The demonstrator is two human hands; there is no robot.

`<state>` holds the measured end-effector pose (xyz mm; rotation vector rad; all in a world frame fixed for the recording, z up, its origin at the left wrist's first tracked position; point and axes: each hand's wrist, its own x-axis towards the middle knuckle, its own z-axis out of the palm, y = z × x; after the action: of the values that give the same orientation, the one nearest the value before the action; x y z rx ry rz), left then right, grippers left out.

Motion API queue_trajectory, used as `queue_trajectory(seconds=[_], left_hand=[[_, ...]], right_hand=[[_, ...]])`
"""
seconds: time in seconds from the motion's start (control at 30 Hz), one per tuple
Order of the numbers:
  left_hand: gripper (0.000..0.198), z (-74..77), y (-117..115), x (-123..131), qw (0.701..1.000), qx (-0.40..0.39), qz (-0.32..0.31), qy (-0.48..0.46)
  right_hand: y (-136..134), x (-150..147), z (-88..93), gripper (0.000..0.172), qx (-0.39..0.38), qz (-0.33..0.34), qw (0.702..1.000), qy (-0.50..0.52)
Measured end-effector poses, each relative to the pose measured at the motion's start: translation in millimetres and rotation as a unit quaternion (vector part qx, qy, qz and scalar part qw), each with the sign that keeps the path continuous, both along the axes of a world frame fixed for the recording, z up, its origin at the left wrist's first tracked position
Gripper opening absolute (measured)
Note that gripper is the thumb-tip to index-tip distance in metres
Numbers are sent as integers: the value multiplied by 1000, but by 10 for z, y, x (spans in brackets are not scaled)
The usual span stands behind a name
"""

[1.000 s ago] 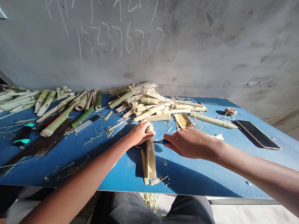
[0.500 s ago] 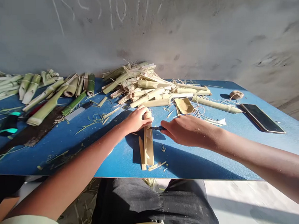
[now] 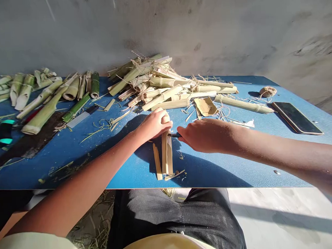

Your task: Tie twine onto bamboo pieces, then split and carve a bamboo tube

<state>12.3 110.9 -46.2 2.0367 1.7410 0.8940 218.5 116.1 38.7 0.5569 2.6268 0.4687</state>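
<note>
A split bamboo piece [image 3: 167, 155] lies lengthwise towards me on the blue table, its far end under my left hand [image 3: 156, 124], whose fingers wrap round it. My right hand [image 3: 203, 135] is closed round the handle of a small knife [image 3: 174, 135], and the blade meets the right edge of the bamboo just below my left fingers. Beside the bamboo, on its left, rests a thin loose strip [image 3: 157, 162]. Shavings [image 3: 175, 175] lie at its near end.
Behind my hands is a heap of split bamboo [image 3: 156, 85]. More bamboo [image 3: 43, 114], a large dark blade [image 3: 36, 143] and a second knife [image 3: 80, 118] lie left. Sandpaper [image 3: 206, 106], a twine ball [image 3: 267, 91] and a phone [image 3: 297, 117] are on the right.
The bamboo piece has turned a little and its near end has shifted right, away from the loose strip. The view has tilted down slightly. Both hands keep their holds.
</note>
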Motion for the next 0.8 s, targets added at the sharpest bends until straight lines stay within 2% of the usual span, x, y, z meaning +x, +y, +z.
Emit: queue_trajectory(seconds=[0.07, 0.17, 0.27, 0.4, 0.47, 0.6, 0.7, 0.8], left_hand=[[27, -2, 7, 14, 1000, 1, 3, 2], [26, -15, -5, -31, 1000, -1, 4, -8], [25, -40, -26, -152, 1000, -15, -6, -24], [17, -75, -46, -307, 999, -20, -20, -27], [17, -77, -53, -332, 999, -24, -33, -29], [20, -53, -56, -285, 998, -5, -58, -17], [21, -47, -33, -241, 999, 6, -50, -11], [22, -61, 0, -242, 999, -1, -45, -18]], right_hand=[[58, -24, 50, 38, -42, -23, 999, -21], [100, 14, 55, 44, -60, -43, 997, 21], [79, 77, -48, 46, -51, -30, 994, 93], [56, 122, -185, 44, -79, -20, 985, 150], [45, 160, -171, 47, -71, -5, 982, 177], [-48, 304, -29, 53, -57, 40, 974, 214], [-170, 392, 3, 46, -96, 82, 971, 202], [-274, 405, -63, 38, -101, 74, 975, 181]])
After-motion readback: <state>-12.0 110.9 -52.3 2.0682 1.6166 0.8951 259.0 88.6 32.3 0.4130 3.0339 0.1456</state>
